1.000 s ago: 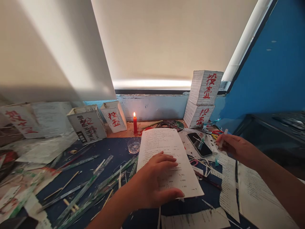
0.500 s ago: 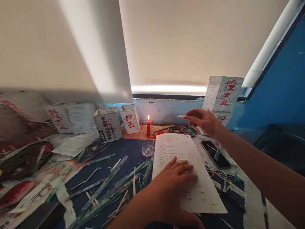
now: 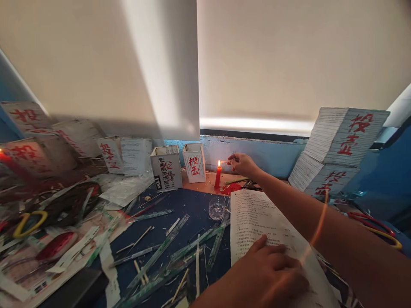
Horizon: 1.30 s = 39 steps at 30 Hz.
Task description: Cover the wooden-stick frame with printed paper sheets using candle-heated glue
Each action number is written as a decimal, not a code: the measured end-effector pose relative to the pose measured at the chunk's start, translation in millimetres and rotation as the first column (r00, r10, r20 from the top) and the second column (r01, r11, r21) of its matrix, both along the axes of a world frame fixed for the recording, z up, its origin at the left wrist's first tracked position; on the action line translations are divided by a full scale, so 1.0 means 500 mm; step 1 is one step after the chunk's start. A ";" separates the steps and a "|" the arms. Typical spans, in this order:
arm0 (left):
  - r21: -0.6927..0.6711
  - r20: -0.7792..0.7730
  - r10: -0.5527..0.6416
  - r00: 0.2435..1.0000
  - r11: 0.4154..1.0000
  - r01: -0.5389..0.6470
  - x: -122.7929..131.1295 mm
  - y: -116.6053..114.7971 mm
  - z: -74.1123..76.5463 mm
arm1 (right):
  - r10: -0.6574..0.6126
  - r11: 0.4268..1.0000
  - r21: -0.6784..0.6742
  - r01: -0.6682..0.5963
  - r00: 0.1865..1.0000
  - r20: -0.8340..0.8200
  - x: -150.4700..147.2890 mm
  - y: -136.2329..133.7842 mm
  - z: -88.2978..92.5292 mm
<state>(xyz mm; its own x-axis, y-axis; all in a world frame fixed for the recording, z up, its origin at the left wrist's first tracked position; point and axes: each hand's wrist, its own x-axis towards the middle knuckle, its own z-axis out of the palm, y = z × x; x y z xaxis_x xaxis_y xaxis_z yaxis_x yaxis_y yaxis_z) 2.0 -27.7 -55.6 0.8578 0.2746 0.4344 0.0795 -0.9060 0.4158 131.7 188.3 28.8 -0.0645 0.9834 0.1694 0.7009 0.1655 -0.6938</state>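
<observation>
A lit red candle (image 3: 217, 178) stands upright at the back of the table. My right hand (image 3: 240, 164) pinches a small thin strip (image 3: 226, 161), whose far end reaches the candle's flame; its material is hard to make out. Spread over a printed sheet of paper (image 3: 247, 214), my left hand (image 3: 272, 273) lies palm down with its fingers apart. Left of the sheet and in front of the candle is a small clear glass dish (image 3: 217, 208). A red scrap (image 3: 231, 188) lies at the candle's right side.
Paper boxes with red writing stand at the back, including a white box (image 3: 194, 163), a grey box (image 3: 167, 169) and stacked boxes (image 3: 343, 137). Clear green-marked plastic strips (image 3: 160, 241) and sticks litter the dark tabletop. Yellow-handled scissors (image 3: 30, 223) lie left.
My right hand has brought the thin strip leftward to the candle flame. The view has turned left, showing more boxes. My left hand still rests on the paper.
</observation>
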 end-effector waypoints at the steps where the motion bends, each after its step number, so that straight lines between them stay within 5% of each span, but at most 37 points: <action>1: -0.015 0.016 -0.002 1.000 1.000 0.002 0.000 0.000 -0.001 | -0.002 1.000 -0.005 0.002 1.000 0.002 -0.003 0.004 -0.004; 12: -0.072 0.098 -0.019 0.995 0.997 0.026 -0.019 0.004 0.026 | -0.034 0.999 -0.004 0.034 0.998 0.047 -0.001 0.018 -0.019; 19: -0.025 0.290 -0.047 0.956 0.998 0.057 -0.024 0.005 0.049 | -0.044 0.999 -0.009 0.045 0.995 0.090 0.007 0.014 -0.015; 27: -0.094 0.477 0.221 0.851 0.975 -0.201 -0.020 0.016 0.058 | -0.045 0.998 -0.036 0.049 0.993 0.105 0.008 0.025 -0.007; 34: -0.289 0.336 0.471 0.816 0.876 -0.386 -0.016 0.022 0.043 | -0.017 0.999 -0.041 0.022 0.992 0.128 0.014 0.035 -0.005; 39: -0.288 0.253 0.539 0.803 0.835 -0.469 -0.017 0.035 0.030 | -0.007 0.999 -0.034 0.011 0.990 0.138 0.020 0.036 -0.005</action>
<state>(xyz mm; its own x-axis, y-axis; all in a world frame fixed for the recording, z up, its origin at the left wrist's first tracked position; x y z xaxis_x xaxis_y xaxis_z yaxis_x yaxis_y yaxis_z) -6.5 -10.3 -40.4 0.4012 0.7404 0.5393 0.3368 -0.6668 0.6648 141.9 206.0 26.5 -0.0762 0.9891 0.1257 0.7918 0.1366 -0.5953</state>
